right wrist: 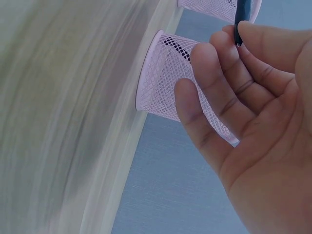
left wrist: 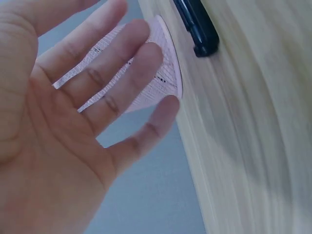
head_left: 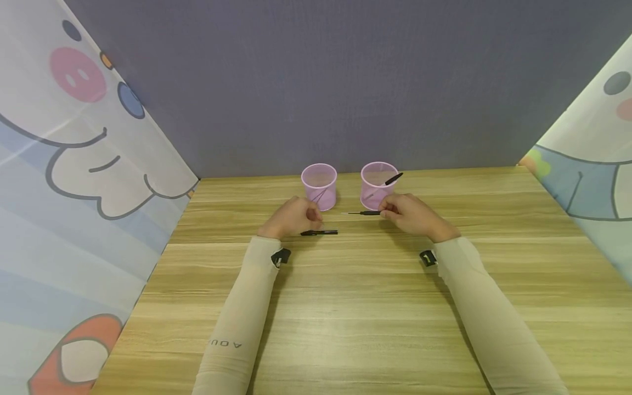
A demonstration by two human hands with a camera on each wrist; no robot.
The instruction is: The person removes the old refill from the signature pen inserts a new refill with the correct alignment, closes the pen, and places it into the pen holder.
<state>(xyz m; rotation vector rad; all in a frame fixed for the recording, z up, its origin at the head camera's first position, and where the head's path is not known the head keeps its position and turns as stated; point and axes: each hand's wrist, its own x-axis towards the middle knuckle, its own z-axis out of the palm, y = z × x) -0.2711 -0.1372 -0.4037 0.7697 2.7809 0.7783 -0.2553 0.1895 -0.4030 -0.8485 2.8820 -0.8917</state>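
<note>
My right hand (head_left: 407, 214) pinches a slim black pen (head_left: 370, 213) between thumb and forefinger, its thin, pale-tipped end toward the left. In the right wrist view the pen's dark lower end (right wrist: 239, 34) shows by the thumb, with the other fingers loosely bent. Over the table hovers my left hand (head_left: 295, 215), its visible fingers relaxed and apart. A second black pen (head_left: 319, 232) lies flat just below it. Thumb and forefinger tips are out of the left wrist view, so contact with that pen cannot be told.
Two pink mesh cups stand at the back: a left cup (head_left: 320, 178) and a right cup (head_left: 373, 200). A black-ended stick (head_left: 394, 178) leans in the right one. Thin dark lines show in the left one. A grey panel (head_left: 345, 82) rises behind the wooden table (head_left: 355, 307).
</note>
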